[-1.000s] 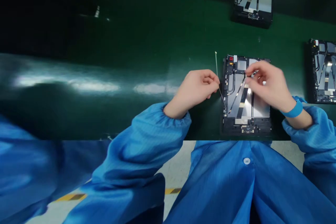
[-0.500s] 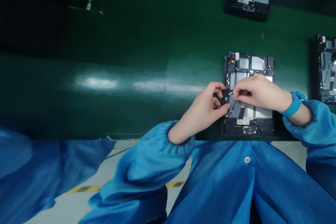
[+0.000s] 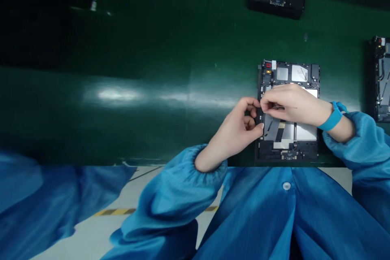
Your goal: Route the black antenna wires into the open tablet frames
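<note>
An opened tablet lies flat near the table's front edge, its black frame, silver plates and dark ribbon cables showing. Over its left half, my right hand is closed, thumb and forefinger pinched together close to the left rim. A thin wire runs out of that pinch across the palm side; its other end I cannot make out. My left hand sits against the tablet's left edge, thumb and forefinger apart, both tips at the rim, the other fingers loosely curled. The right hand hides the tablet's middle.
Another opened tablet lies at the back on the green table, on what looks like a dark stack. A further one is cut off at the right edge. A co-worker's blue sleeve or coat shows at lower left.
My right hand has shifted slightly left, its pinch now nearer the tablet's left rim. My left hand has stayed at the edge. The view has tilted a little.
</note>
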Tool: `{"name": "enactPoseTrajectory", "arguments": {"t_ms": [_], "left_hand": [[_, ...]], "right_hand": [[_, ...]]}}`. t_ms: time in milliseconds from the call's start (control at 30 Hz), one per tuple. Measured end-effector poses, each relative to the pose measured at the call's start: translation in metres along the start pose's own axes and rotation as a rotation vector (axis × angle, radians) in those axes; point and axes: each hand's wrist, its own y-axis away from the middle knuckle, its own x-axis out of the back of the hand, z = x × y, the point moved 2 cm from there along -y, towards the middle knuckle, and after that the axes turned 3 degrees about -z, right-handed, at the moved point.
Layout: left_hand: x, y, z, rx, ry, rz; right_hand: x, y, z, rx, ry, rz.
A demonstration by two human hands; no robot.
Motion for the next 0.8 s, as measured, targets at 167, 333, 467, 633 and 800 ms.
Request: {"name": "enactPoseTrajectory", "arguments": {"t_ms": [167,333,467,633,800], "left_hand": [[-0.004,-0.003,0.003,0.001,0.021,0.085],[-0.001,-0.013,0.008,0.017,0.037,0.101],[0.004,-0.021,0.007,-0.063,0.029,0.099],[0.006,-0.022,0.005,-0.109,0.022,0.083],[0.006,-0.022,0.003,-0.113,0.037,0.062]], "right_hand": [[-0.009,-0.003,0.006,0.014,0.073,0.043],[-0.010,-0.001,0.009,0.017,0.099,0.059],[-0.012,-0.002,0.011,0.020,0.115,0.076],[-0.012,-0.004,0.012,0.037,0.097,0.084],[-0.009,-0.006,0.014,0.046,0.086,0.084]]}}
